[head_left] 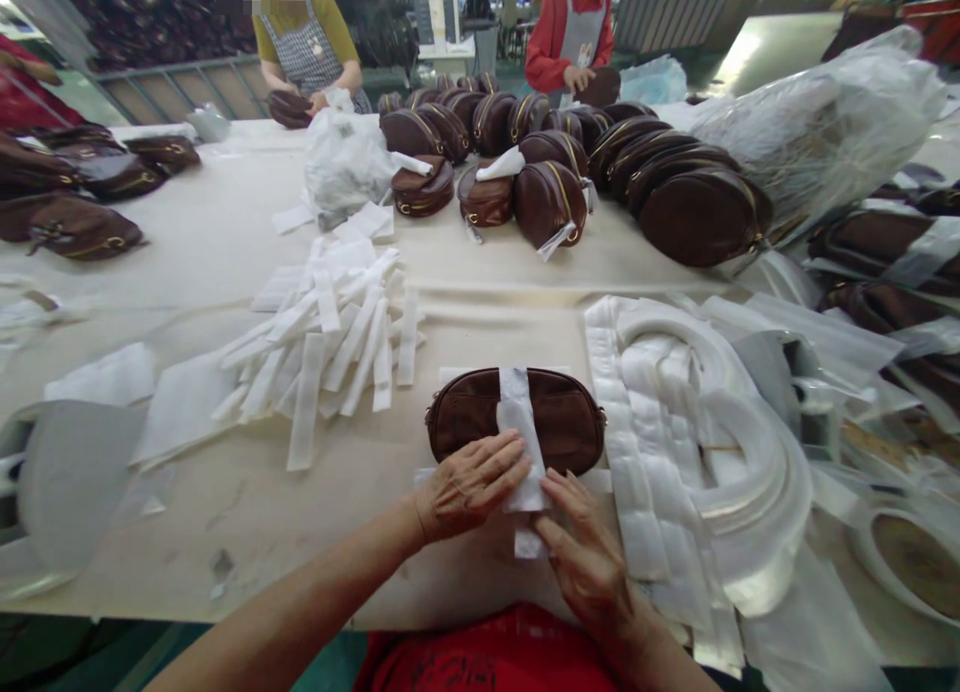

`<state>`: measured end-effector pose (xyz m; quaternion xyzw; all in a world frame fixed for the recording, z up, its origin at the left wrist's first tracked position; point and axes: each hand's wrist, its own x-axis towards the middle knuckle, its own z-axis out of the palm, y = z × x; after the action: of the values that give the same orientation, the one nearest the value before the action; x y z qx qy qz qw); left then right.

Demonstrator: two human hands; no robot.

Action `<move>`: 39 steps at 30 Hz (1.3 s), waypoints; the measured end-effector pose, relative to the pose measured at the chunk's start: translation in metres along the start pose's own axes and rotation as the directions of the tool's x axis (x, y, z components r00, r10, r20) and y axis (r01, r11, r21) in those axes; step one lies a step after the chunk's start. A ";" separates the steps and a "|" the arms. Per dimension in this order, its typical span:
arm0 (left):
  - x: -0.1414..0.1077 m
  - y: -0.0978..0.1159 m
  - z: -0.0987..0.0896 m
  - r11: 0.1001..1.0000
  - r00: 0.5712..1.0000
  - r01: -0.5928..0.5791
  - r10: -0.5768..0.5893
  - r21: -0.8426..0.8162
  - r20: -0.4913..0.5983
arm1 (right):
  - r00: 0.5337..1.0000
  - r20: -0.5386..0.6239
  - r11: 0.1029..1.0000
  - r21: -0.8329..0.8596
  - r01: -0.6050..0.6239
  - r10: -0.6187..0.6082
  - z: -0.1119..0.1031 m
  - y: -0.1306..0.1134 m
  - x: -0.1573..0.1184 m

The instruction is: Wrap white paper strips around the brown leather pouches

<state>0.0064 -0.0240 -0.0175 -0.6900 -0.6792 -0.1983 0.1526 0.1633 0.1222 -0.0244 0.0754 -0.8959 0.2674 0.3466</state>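
Observation:
A dark brown oval bag (570, 427) lies on the table in front of me, with small metal rings at its two ends. Across its middle runs a white strip (516, 387), which hangs over the near edge. My left hand (476, 480) rests flat on the bag and strip, fingers stretched out. At the strip's lower end, my right hand (589, 547) has its fingers and thumb closed on the edge. White material shows from beneath the bag at its sides.
Loose white foam strips (337, 342) are heaped to the left. Right of the bag lie stacked white foam rolls (675, 422). Several finished-looking brown bags (555, 207) stand farther back, beside a clear plastic sack (817, 122). Two co-workers (307, 47) handle bags across the table.

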 end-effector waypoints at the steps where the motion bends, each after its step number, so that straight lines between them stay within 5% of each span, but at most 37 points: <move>1: 0.000 0.000 0.000 1.000 1.000 -0.005 0.005 0.001 0.001 | 1.000 0.009 1.000 0.006 -0.009 0.009 0.001 -0.001 0.000; 14: 0.001 0.003 0.001 1.000 1.000 -0.009 0.009 -0.029 -0.025 | 0.992 0.091 0.994 -0.062 0.092 -0.086 0.000 0.001 0.006; 22: 0.006 0.002 -0.020 0.871 0.975 0.220 -0.184 -0.440 0.123 | 0.987 0.127 0.993 -0.036 0.109 -0.103 0.006 0.008 -0.008; 26: 0.010 0.004 -0.013 0.912 0.960 0.278 -0.270 -0.302 0.069 | 0.989 0.123 0.996 -0.027 0.090 -0.086 0.006 0.007 -0.009; 39: 0.009 0.019 0.006 0.988 0.981 0.152 -0.151 0.000 -0.123 | 0.975 0.215 0.994 0.103 0.035 -0.057 -0.021 -0.017 -0.012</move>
<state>0.0258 -0.0141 -0.0173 -0.6219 -0.7200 -0.2484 0.1819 0.1894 0.1187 -0.0122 0.1418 -0.9123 0.2932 0.2482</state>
